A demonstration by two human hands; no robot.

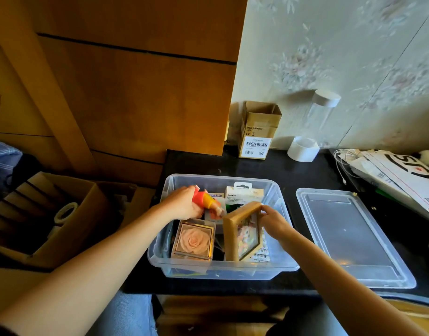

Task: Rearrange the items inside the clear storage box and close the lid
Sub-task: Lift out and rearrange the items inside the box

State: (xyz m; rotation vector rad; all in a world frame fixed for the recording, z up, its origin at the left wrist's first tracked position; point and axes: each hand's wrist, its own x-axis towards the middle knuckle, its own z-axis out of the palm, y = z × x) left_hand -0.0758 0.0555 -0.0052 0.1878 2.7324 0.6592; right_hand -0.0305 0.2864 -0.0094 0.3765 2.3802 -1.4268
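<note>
Gripping items inside box (279, 190), both hands (273, 220)

My left hand (184, 205) grips a red-yellow tube (206, 200); my right hand (273, 220) pinches the wooden frame (242, 232) beside it, over the clear box (276, 267).

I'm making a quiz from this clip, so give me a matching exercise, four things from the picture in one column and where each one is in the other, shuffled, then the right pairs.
Things:
1. wooden picture frame
2. red and yellow tube
3. clear lid
4. rose display case

Places:
A. lying flat on the black table, right of the clear storage box
B. gripped in the left hand
C. in the box's near left part, touched by neither hand
D. standing tilted in the box, its top corner pinched by the right hand

Pairs: 1-D, 2-B, 3-A, 4-C
</note>
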